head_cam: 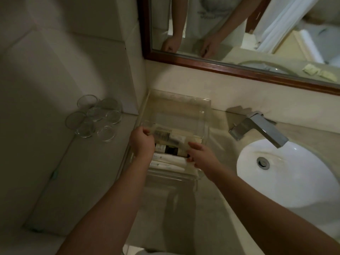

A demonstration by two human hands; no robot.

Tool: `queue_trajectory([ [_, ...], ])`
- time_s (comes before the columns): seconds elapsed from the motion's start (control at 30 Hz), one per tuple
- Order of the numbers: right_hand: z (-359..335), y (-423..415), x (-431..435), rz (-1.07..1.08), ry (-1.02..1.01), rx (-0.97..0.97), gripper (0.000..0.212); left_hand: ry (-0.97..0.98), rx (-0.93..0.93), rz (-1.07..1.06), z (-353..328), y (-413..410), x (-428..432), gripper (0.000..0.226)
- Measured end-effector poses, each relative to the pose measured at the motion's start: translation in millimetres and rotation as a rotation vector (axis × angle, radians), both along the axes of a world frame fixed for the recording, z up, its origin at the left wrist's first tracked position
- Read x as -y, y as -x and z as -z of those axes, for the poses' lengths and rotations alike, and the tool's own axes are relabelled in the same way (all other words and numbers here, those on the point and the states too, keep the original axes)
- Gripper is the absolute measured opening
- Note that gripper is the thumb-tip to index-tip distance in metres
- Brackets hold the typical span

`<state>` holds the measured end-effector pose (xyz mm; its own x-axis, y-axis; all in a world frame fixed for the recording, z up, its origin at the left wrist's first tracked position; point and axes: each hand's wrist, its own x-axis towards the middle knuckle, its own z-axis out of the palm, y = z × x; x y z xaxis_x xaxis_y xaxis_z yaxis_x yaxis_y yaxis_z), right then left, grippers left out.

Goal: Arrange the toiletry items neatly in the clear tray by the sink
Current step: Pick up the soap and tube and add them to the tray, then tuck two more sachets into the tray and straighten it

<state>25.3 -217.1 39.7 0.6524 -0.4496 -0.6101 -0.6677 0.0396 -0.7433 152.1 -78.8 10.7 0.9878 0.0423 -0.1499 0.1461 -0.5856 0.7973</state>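
toiletry items point(170, 144) look light, small, slippery; grip each mid-body. left hand point(142, 143) closed on a tube point(162, 134), right hand point(199, 156) pinching the dark bottle point(173, 150) in the clear tray point(206, 115)

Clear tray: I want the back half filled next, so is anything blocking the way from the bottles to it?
Nothing visible does. The far half of the clear tray is bare; the bottles lie in the near half, with the left hand and right hand on them.

Tray point(204, 115) far half lies open; bottles point(165, 142) crowd the near half.
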Motion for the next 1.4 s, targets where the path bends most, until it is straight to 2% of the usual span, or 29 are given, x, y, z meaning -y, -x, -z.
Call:
queue_trajectory([
  [0.1, -5.0, 12.8, 3.8, 0.02, 0.023, 0.036, 0.043, -0.028, 0.069, 0.015, -3.1, 7.7, -4.8, 0.009],
  [0.23, -10.3, 45.0, 13.6, 0.175, -0.021, 0.084, 0.042, -0.047, 0.13, 0.088, -16.8, 34.2, 3.1, 0.009],
  [0.4, -19.5, 116.8, 39.5, 0.291, 0.001, 0.123, 0.046, -0.028, 0.215, 0.265, -39.1, 99.0, 45.6, 0.009],
  [0.5, -29.5, 182.1, 61.5, 0.367, 0.06, 0.143, 0.047, 0.02, 0.251, 0.415, -47.2, 159.0, 86.5, 0.014],
  [0.63, -46.2, 291.4, 95.9, 0.519, 0.077, 0.16, 0.047, 0.018, 0.117, 0.65, -50.7, 258.9, 150.6, 0.021],
  [0.83, -51.7, 459.2, 138.7, 0.754, 0.118, 0.132, 0.048, 0.028, 0.068, 1.002, -56.7, 413.3, 237.1, 0.019],
  [0.97, -48.9, 535.8, 160.9, 0.893, 0.106, 0.12, 0.049, 0.014, 0.066, 1.171, -59.8, 486.1, 280.9, 0.019],
  [1.13, -37.9, 585.1, 196.7, 0.986, 0.095, 0.117, 0.049, -0.003, 0.032, 1.285, -55.1, 536.2, 333.6, 0.021],
  [1.23, -28.5, 596.0, 225.9, 1.009, 0.084, 0.1, 0.051, -0.034, 0.009, 1.302, -42.6, 546.9, 369.8, 0.021],
  [1.4, -12.9, 601.0, 293.4, 1.032, 0.085, 0.037, 0.049, -0.146, -0.019, 1.353, -15.5, 548.8, 431.3, 0.033],
])
